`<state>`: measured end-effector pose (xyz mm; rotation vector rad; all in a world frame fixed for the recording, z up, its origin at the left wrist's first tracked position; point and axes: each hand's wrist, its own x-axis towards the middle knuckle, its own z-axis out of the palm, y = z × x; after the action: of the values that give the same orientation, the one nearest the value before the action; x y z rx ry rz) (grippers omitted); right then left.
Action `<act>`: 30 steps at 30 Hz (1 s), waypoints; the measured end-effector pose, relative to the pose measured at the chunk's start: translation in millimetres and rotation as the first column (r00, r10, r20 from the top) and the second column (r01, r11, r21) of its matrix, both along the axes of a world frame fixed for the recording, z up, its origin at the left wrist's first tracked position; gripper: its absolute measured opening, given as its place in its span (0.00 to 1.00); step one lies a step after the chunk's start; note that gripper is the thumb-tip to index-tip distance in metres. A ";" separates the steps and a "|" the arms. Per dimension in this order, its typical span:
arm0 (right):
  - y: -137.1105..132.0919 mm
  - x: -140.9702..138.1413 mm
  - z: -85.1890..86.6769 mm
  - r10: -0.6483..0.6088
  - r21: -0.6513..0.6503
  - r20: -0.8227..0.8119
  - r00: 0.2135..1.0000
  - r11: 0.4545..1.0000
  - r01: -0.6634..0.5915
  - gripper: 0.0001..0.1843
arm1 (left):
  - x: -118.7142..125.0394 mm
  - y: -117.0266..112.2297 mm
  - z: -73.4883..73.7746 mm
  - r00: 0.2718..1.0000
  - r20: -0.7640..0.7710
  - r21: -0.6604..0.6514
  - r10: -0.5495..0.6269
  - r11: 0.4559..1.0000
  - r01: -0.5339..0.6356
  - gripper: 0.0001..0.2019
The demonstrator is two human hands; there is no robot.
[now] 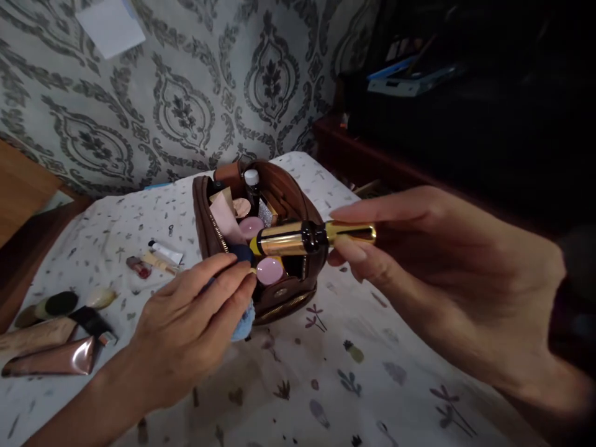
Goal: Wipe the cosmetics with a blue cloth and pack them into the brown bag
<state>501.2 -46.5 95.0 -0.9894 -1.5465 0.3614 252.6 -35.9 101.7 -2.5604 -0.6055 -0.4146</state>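
My right hand [447,273] pinches a gold tube with a black band [307,238] by its right end, held level over an open brown cosmetic bag [288,298]. The bag holds several jars, small bottles and a pink tube. My left hand [195,323] is closed on a blue cloth [243,326] next to the bag's near left side, fingertips close to the gold tube's left end and a pink round lid [270,270].
The bag stands on a white floral-print sheet [354,372]. To the left lie small tubes [161,256], a rose-gold tube [51,360], dark and pale sponges [60,303]. A patterned wall rises behind; a dark wooden shelf [372,161] is at right.
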 end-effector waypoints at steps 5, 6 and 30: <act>17.0 -3.4 5.2 0.027 0.008 0.116 0.993 1.000 -0.028 0.08 | 9.6 1.9 9.3 0.970 -0.235 -0.031 0.054 0.998 -0.063 0.21; 18.4 -4.4 6.9 0.019 0.000 0.093 0.995 1.000 -0.019 0.08 | 10.0 1.1 10.3 0.964 -0.259 -0.044 0.062 0.996 -0.076 0.22; 78.7 14.3 37.2 0.327 -0.500 -0.505 0.799 0.644 -0.580 0.29 | 0.0 0.5 0.3 0.993 -0.119 -0.186 0.009 0.982 -0.031 0.17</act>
<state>515.6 32.2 132.2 -0.9254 -1.3123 1.4541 252.6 -35.4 102.0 -2.7317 -0.6543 -0.2062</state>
